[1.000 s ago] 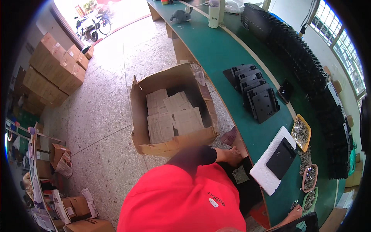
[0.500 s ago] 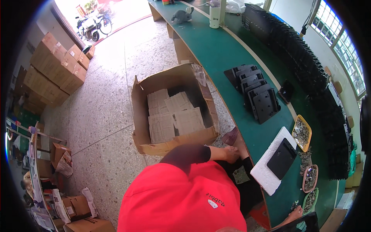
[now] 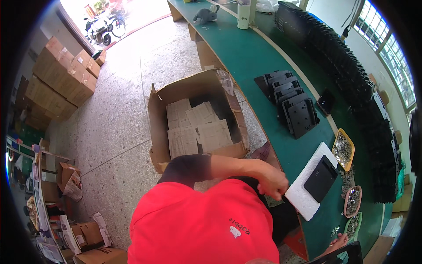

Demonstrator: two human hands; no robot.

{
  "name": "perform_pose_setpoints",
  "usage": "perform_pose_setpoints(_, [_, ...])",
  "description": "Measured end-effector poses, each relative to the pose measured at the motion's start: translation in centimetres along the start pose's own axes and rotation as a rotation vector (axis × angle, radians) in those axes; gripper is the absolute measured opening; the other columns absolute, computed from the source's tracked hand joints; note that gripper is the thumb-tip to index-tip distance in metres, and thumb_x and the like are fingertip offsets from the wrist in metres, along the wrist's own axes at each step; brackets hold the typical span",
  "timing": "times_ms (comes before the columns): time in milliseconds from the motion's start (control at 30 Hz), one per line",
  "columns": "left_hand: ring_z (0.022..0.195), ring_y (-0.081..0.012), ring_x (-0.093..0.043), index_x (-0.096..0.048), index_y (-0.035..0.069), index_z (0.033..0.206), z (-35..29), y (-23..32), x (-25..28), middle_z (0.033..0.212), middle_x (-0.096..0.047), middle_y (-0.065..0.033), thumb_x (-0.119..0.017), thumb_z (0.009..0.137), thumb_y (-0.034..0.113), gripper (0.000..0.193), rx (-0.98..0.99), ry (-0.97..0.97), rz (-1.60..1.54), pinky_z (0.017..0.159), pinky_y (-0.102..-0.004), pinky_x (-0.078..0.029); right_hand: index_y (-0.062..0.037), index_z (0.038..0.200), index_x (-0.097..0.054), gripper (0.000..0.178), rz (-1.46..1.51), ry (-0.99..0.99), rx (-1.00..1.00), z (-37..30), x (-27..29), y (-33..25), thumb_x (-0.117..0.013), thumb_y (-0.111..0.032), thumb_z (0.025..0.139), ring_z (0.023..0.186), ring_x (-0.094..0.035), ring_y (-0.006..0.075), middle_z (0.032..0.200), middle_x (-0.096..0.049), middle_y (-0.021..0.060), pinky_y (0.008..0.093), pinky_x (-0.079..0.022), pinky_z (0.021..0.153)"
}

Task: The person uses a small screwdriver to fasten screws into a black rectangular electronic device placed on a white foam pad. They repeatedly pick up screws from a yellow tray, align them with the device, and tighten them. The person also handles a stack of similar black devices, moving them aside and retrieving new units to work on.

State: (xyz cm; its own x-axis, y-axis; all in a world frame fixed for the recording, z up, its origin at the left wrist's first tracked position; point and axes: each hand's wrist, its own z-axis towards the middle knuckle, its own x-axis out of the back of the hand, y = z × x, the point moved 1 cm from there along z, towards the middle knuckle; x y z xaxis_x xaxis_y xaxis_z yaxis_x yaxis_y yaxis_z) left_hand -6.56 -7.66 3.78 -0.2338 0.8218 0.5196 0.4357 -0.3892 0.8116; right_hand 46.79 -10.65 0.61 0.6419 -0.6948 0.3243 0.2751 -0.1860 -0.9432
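1. Left hand (image 3: 273,184): curled beside the white foam block (image 3: 300,196); cannot tell if gripping.
2. Right hand (image 3: 337,242): by the green tray (image 3: 361,219); grip unclear.
3. Beyond left hand: black panel (image 3: 321,179) flat on foam, seemingly in progress.
4. Farther: overlapping black parts (image 3: 301,116), perhaps remaining or finished.

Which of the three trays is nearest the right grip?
The green tray, right beside the right grip. The pink tray sits farther off, the yellow tray farthest.
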Motion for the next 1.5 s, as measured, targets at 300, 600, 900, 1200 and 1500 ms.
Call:
perform_pose_setpoints(300, [0.076, -0.0301, -0.069, -0.065, -0.005, 0.092, 9.9, 5.1, 1.4, 0.080, -0.068, -0.0180, -0.060, 0.082, 0.011, 0.020, -0.278, 0.702, -0.417, 0.069, -0.0385, -0.053, -0.0041, 0.095, -0.058, 0.017, -0.014, -0.395, 0.155, -9.6, -9.1, -9.4, -0.059, -0.021, 0.096, 0.035, -0.040, 0.0038, 0.080, -0.065, 0.0061, 0.0190, -0.024, 0.029])
perform_pose_setpoints(600, [0.077, -0.0263, -0.070, -0.067, -0.006, 0.090, 11.7, 4.7, -0.3, 0.081, -0.071, -0.0154, -0.063, 0.079, 0.012, 0.021, -0.219, 0.754, -0.509, 0.069, -0.0361, -0.054, -0.0020, 0.092, -0.057, 0.011, 0.084, -0.761, 0.238, -15.8, -14.2, -12.4, -0.058, -0.012, 0.096, 0.037, -0.039, 0.0019, 0.075, -0.064, 0.0044, 0.0184, -0.024, 0.031])
perform_pose_setpoints(900, [0.063, -0.0140, -0.065, -0.068, -0.004, 0.091, 10.3, 4.5, 0.6, 0.072, -0.068, -0.0078, -0.059, 0.080, 0.012, 0.021, -0.197, 0.628, -0.825, 0.056, -0.0295, -0.053, -0.0010, 0.092, -0.058, 0.009, 0.022, -0.871, 0.339, -16.6, -15.2, -14.1, -0.058, -0.010, 0.096, 0.040, -0.040, 0.0014, 0.068, -0.061, 0.0011, 0.0177, -0.026, 0.035])
perform_pose_setpoints(1200, [0.057, -0.0142, -0.064, -0.067, -0.006, 0.089, 10.4, 4.0, 1.1, 0.070, -0.067, -0.0104, -0.058, 0.077, 0.007, 0.020, -0.154, 0.671, -0.777, 0.048, -0.0278, -0.051, -0.0014, 0.092, -0.059, 0.007, -0.006, -0.839, 0.338, -16.9, -16.1, -14.2, -0.064, -0.005, 0.090, 0.040, -0.043, 0.0017, 0.060, -0.054, -0.0020, 0.0179, -0.028, 0.036])
perform_pose_setpoints(1500, [0.069, -0.0210, -0.068, -0.067, -0.006, 0.086, 10.9, 3.7, 0.5, 0.073, -0.069, -0.0150, -0.061, 0.073, 0.004, 0.017, -0.154, 0.933, -0.605, 0.061, -0.0321, -0.054, -0.0016, 0.092, -0.060, 0.010, 0.134, -0.726, 0.182, -17.3, -17.2, -13.5, -0.068, -0.003, 0.086, 0.039, -0.039, 0.0014, 0.061, -0.053, -0.0022, 0.0183, -0.025, 0.034])
